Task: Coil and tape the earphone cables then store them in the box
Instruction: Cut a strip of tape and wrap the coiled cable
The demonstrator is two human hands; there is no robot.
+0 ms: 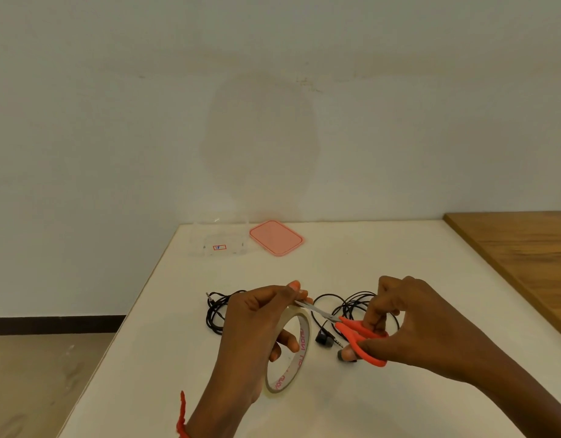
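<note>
My left hand (257,327) grips a roll of clear tape (293,352) held upright above the white table (336,267), thumb and fingers pinching at its top. My right hand (408,324) holds orange-handled scissors (359,338), fingers through the loops. The blades (313,308) point left and reach the top of the roll at my left fingertips. One black earphone cable (216,309) lies bunched on the table behind my left hand. A second black cable (345,306) lies loose behind the scissors, with its earbuds (322,338) and plug just left of the handles.
A clear plastic box (220,238) with a small red label stands open at the table's far left corner. Its pink lid (276,238) lies flat beside it on the right. A wooden tabletop (531,248) adjoins on the right. The table's left edge drops to the floor.
</note>
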